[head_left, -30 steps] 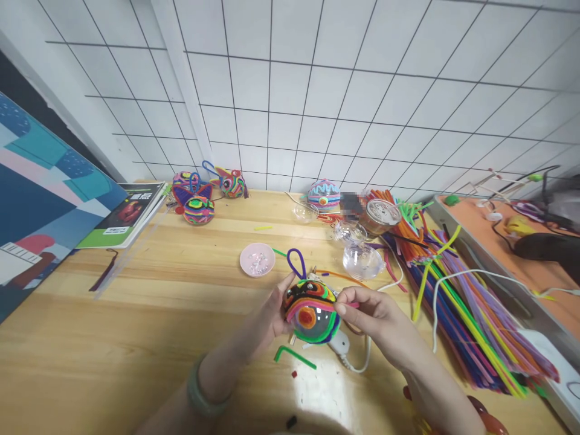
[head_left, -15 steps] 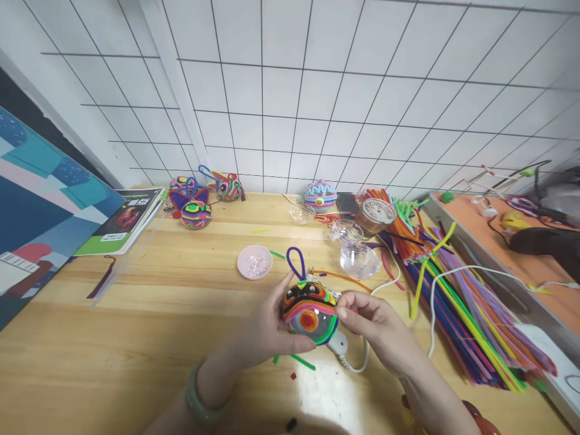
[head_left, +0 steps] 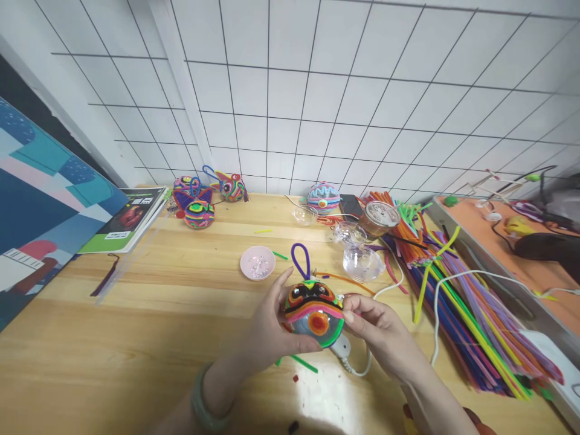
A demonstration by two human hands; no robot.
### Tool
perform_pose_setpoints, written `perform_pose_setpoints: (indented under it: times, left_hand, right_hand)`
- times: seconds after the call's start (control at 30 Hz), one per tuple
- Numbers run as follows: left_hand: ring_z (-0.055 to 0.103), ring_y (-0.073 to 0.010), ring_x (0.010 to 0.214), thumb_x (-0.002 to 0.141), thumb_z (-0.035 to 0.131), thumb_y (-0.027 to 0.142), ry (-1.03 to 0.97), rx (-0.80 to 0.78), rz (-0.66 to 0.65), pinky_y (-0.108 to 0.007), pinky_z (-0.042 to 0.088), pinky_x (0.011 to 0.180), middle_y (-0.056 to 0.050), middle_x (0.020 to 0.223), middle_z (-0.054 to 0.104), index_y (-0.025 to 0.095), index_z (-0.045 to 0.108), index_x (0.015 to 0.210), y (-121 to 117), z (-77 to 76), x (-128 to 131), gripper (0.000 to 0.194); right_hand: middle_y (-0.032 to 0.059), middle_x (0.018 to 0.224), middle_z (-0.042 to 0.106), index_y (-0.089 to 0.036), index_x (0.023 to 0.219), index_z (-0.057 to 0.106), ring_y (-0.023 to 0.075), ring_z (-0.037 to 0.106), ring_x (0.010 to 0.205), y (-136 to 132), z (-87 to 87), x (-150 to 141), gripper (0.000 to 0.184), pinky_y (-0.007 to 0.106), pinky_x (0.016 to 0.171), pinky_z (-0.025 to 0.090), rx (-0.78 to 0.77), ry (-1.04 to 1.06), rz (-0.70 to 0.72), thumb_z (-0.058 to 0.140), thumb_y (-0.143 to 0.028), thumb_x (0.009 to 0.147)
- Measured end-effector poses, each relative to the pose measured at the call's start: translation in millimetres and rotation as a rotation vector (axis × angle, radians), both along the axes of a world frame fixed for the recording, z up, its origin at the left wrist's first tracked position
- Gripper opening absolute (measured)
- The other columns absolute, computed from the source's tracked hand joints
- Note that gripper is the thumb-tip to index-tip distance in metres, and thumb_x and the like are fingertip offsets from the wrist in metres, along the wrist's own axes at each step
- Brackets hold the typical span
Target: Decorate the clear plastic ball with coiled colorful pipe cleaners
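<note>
A clear plastic ball ornament [head_left: 312,308], trimmed with bright pipe cleaners, is held above the table. It has an orange and red disc on its front, and a purple loop [head_left: 301,261] stands up from its top. My left hand [head_left: 272,323] wraps around the ornament's left side and underside. My right hand [head_left: 378,326] pinches at its right edge with thumb and fingers; what small piece lies between them, if any, is hidden. Green pipe cleaner pieces [head_left: 303,364] lie on the table below it.
A pink dish [head_left: 257,263] of small gems sits behind my hands. Pipe cleaner bundles [head_left: 480,326] and a white cable [head_left: 435,314] lie right. Clear half-shells [head_left: 362,263] stand near a round tin [head_left: 382,217]. Finished ornaments [head_left: 199,212] and magazines [head_left: 127,223] are back left.
The ornament has turned slightly, its front disc facing me more. Both hands keep their grip, and the view has shifted a little.
</note>
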State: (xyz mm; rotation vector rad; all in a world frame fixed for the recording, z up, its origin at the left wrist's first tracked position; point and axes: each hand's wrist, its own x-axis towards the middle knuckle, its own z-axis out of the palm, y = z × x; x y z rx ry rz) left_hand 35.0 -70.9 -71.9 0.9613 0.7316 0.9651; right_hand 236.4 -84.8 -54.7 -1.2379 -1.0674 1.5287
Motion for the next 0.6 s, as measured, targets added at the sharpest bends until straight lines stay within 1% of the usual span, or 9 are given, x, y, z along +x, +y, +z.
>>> perform_pose_setpoints:
  times: [0.07, 0.13, 0.27, 0.33, 0.47, 0.53, 0.6]
  left_hand:
    - [0.054, -0.0332, 0.121, 0.05, 0.09, 0.024, -0.001, 0.022, 0.017, -0.044, 0.043, 0.101, -0.019, 0.134, 0.054, 0.021, 0.024, 0.144, 0.1, -0.2, 0.4, 0.115]
    - [0.053, -0.0325, 0.122, 0.051, 0.089, 0.022, 0.009, 0.061, 0.036, -0.042, 0.043, 0.101, -0.018, 0.135, 0.053, 0.022, 0.032, 0.138, -0.1, -0.1, 0.4, 0.105]
    - [0.053, -0.0321, 0.12, 0.05, 0.089, 0.021, 0.02, 0.154, 0.041, -0.042, 0.043, 0.1, -0.014, 0.13, 0.057, 0.023, 0.044, 0.124, -2.3, 0.7, -0.3, 0.086]
    - [0.054, -0.032, 0.118, 0.048, 0.09, 0.02, 0.016, 0.185, 0.029, -0.042, 0.044, 0.099, -0.012, 0.127, 0.058, 0.023, 0.046, 0.123, -4.0, 0.8, -1.0, 0.086]
    - [0.054, -0.0331, 0.117, 0.041, 0.092, 0.019, 0.024, 0.196, 0.032, -0.043, 0.042, 0.1, -0.011, 0.126, 0.058, 0.025, 0.046, 0.124, -7.1, -1.0, -3.1, 0.095]
    - [0.053, -0.0332, 0.118, 0.04, 0.092, 0.017, 0.033, 0.222, 0.037, -0.043, 0.041, 0.1, -0.011, 0.126, 0.058, 0.026, 0.047, 0.125, -8.1, -3.5, -4.2, 0.097]
    - [0.052, -0.0332, 0.12, 0.039, 0.092, 0.015, 0.031, 0.254, 0.034, -0.043, 0.04, 0.102, -0.01, 0.128, 0.056, 0.028, 0.047, 0.127, -9.0, -6.9, -5.2, 0.099]
  right_hand:
    - [-0.0037, 0.058, 0.053, -0.017, 0.07, 0.063, 0.0087, 0.045, 0.052, -1.3, -2.7, 0.2, 0.032, 0.021, 0.053, 0.038, 0.009, 0.01, 0.002, 0.079, -0.045, 0.069]
    - [-0.0035, 0.06, 0.053, -0.018, 0.072, 0.062, 0.0088, 0.045, 0.053, -3.0, -6.2, -0.1, 0.03, 0.021, 0.053, 0.038, 0.021, 0.022, 0.001, 0.078, -0.043, 0.071]
    - [-0.0041, 0.062, 0.05, -0.019, 0.073, 0.06, 0.0095, 0.042, 0.054, -7.1, -14.5, 0.1, 0.029, 0.021, 0.053, 0.036, 0.051, 0.047, -0.005, 0.075, -0.044, 0.074]
    - [-0.0041, 0.063, 0.049, -0.02, 0.073, 0.059, 0.0103, 0.042, 0.055, -8.9, -17.6, 0.9, 0.03, 0.022, 0.053, 0.036, 0.066, 0.056, 0.002, 0.075, -0.045, 0.073]
    - [-0.0036, 0.065, 0.049, -0.021, 0.073, 0.058, 0.012, 0.044, 0.058, -11.3, -18.1, 0.7, 0.031, 0.023, 0.055, 0.038, 0.103, 0.072, 0.02, 0.077, -0.046, 0.071]
    - [-0.0026, 0.069, 0.051, -0.022, 0.076, 0.059, 0.0131, 0.046, 0.062, -12.5, -15.5, -1.0, 0.029, 0.023, 0.057, 0.04, 0.145, 0.098, 0.028, 0.077, -0.045, 0.071]
    - [-0.0016, 0.072, 0.054, -0.025, 0.084, 0.062, 0.014, 0.05, 0.066, -14.2, -12.3, -2.7, 0.027, 0.023, 0.06, 0.043, 0.183, 0.124, 0.022, 0.077, -0.044, 0.072]
